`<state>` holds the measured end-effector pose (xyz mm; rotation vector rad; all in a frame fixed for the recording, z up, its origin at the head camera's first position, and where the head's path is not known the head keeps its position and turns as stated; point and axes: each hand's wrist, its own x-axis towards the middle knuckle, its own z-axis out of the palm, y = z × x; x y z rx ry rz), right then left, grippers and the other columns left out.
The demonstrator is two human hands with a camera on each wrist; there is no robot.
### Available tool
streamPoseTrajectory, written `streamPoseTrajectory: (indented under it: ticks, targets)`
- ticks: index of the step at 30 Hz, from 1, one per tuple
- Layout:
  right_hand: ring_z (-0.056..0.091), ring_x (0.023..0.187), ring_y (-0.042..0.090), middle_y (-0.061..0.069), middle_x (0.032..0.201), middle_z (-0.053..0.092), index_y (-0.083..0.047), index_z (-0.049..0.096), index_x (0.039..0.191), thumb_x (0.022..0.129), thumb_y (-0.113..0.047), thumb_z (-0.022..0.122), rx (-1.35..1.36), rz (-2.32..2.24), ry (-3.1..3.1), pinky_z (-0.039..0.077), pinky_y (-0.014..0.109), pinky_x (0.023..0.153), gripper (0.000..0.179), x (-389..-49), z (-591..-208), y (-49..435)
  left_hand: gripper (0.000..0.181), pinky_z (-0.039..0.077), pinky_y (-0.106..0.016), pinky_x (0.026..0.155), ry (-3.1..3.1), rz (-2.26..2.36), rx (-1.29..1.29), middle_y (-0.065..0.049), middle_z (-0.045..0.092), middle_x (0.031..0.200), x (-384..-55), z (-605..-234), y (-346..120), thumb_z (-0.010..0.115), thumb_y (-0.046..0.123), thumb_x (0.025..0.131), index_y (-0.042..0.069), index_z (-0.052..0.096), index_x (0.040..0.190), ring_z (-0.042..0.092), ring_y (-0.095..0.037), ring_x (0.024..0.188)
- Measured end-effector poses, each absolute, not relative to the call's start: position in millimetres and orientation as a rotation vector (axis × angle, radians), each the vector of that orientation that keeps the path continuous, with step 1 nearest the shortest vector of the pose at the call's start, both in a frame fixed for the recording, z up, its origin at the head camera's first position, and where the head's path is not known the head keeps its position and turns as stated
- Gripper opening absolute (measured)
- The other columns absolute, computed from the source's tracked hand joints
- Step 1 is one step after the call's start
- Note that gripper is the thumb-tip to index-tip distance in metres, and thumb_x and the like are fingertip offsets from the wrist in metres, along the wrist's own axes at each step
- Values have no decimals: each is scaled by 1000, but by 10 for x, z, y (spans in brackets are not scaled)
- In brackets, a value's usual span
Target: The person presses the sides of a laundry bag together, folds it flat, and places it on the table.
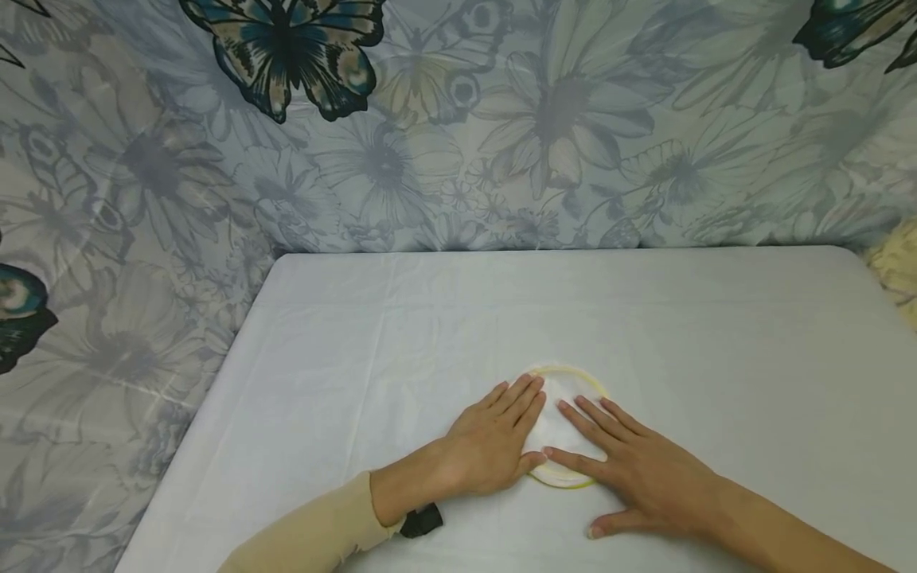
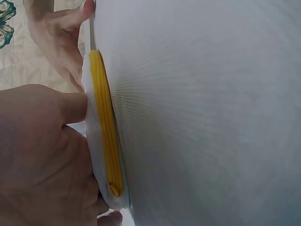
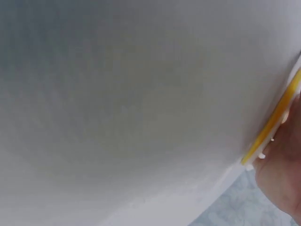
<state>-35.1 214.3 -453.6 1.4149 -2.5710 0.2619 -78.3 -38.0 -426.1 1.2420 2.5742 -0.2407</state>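
Note:
A round hoop [image 1: 569, 370] with a yellow rim and white cloth across its middle lies flat on the white-covered table. My left hand [image 1: 497, 438] rests over its left side, fingers straight and close together, thumb near the lower rim. From the right, my right hand [image 1: 645, 469] lays spread fingers over the hoop's right side, its thumb out on the tablecloth. The thumb of the left hand and the index finger of the right meet near the lower rim. In the left wrist view the yellow rim [image 2: 107, 127] shows ridges; the right wrist view shows part of it [image 3: 273, 120].
The white tablecloth [image 1: 322, 334] has faint fold lines. Behind and to the left hangs a grey floral cloth [image 1: 387, 167] with butterflies. A black piece [image 1: 423, 521] sits under the left wrist by the beige sleeve [image 1: 308, 525]. Yellowish fabric [image 1: 895, 263] shows at the far right.

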Motion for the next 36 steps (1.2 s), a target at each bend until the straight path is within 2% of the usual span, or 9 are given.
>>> streamPoseTrajectory:
  ticks: [8, 18, 28, 36]
  targets:
    - [36, 139, 45, 27, 154, 34, -24, 48, 149, 80, -78, 57, 1415, 286, -2540, 4, 46, 122, 88, -333, -4520, 2139, 78, 2, -38, 122, 2567, -206, 1258, -11, -6, 165, -772, -4249, -383, 22, 58, 104, 5, 8, 159, -11, -22, 151]
    - [31, 141, 47, 24, 155, 34, -23, 48, 150, 84, -71, 60, 1399, 297, -2541, 2, 46, 122, 83, -343, -4451, 2115, 79, 3, -40, 122, 2614, -46, 1292, -13, -5, 165, -765, -4199, -456, 32, 57, 103, 3, 15, 158, -10, -24, 151]
    - [30, 140, 49, 21, 156, 34, -20, 47, 150, 89, -65, 59, 1331, 286, -2568, 1, 44, 122, 76, -369, -4365, 2124, 80, 7, -44, 122, 2638, 64, 1302, -16, -3, 165, -790, -4181, -474, 32, 59, 102, 4, 19, 158, -8, -28, 151]
    - [31, 142, 43, 20, 157, 33, -15, 42, 152, 91, -62, 59, 1269, 289, -2611, 2, 42, 123, 80, -402, -4338, 2145, 77, 10, -44, 122, 2649, 85, 1269, -15, -3, 165, -821, -4151, -506, 35, 59, 102, 8, 24, 158, -4, -29, 152]
